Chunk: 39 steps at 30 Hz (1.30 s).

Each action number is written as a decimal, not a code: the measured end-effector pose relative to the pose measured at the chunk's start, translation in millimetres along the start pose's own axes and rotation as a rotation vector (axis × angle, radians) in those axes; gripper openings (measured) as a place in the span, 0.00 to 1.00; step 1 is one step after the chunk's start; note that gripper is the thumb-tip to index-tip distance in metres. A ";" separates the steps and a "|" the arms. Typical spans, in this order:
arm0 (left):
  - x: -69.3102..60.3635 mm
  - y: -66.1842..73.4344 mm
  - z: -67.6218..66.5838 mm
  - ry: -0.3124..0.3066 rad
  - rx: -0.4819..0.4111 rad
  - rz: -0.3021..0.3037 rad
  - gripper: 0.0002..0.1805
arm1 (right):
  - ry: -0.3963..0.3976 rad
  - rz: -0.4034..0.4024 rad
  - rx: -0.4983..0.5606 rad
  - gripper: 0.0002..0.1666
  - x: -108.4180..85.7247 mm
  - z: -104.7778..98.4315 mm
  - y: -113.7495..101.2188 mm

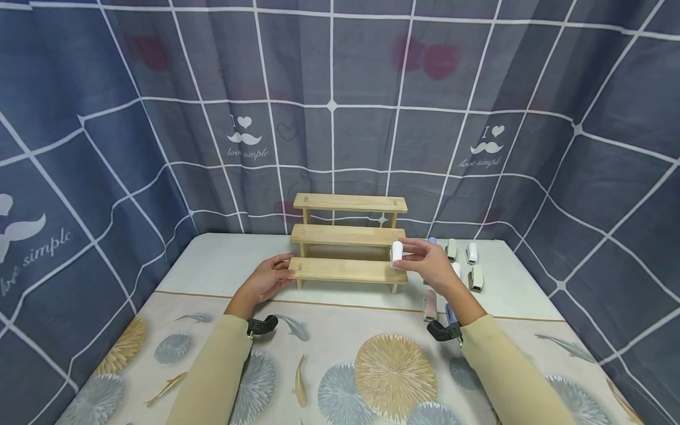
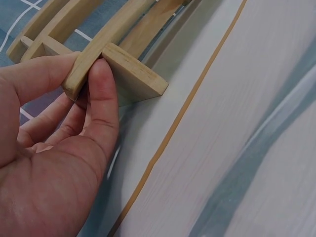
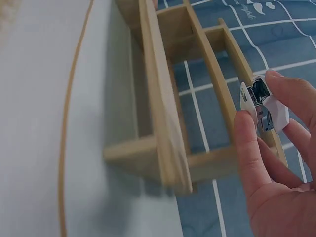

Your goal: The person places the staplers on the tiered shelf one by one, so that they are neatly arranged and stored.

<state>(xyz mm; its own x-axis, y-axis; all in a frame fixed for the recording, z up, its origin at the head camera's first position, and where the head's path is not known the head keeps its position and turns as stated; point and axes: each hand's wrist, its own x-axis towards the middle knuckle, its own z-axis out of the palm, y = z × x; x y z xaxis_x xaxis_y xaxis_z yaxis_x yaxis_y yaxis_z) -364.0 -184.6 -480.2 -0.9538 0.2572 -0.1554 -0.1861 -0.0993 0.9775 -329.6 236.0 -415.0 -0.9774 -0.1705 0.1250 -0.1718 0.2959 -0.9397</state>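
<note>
A three-tier wooden rack (image 1: 347, 270) stands near the middle of the table. The left hand (image 1: 268, 277) grips the left end of its lowest tier; in the left wrist view, thumb and fingers of this hand (image 2: 64, 123) pinch the board end (image 2: 81, 74). Held between the right hand's thumb and fingers is a small white stapler (image 1: 396, 254), in front of the rack's right end in the head view. The right wrist view shows the right hand (image 3: 276, 168) pinching this stapler (image 3: 264, 104), its metal inside visible, with the rack (image 3: 163, 98) beside it.
Several small staplers lie right of the rack, among them a green one (image 1: 476, 277), a white one (image 1: 471, 252) and a pinkish one (image 1: 430, 306); the right forearm partly covers some. A patterned cloth (image 1: 297, 360) covers the table's front. A checked curtain (image 1: 361, 141) surrounds the back and sides.
</note>
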 end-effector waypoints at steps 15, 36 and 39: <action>0.5 -1.6 -1.7 0.004 -0.022 -0.005 0.37 | -0.038 -0.052 0.099 0.39 54.4 52.3 -37.4; -2.4 0.1 -0.3 -0.024 -0.021 0.003 0.37 | -0.055 -0.133 0.181 0.37 126.2 103.7 -91.4; -2.8 0.8 -1.2 -0.013 -0.017 -0.006 0.37 | -0.060 -0.132 0.144 0.38 134.9 110.2 -97.3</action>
<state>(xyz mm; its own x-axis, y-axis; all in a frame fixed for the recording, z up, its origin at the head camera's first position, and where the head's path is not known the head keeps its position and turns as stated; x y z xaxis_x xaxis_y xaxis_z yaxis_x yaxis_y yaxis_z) -361.8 -186.5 -479.2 -0.9494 0.2705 -0.1594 -0.1961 -0.1144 0.9739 -431.1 80.7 -341.8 -0.9379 -0.2557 0.2345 -0.2739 0.1307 -0.9528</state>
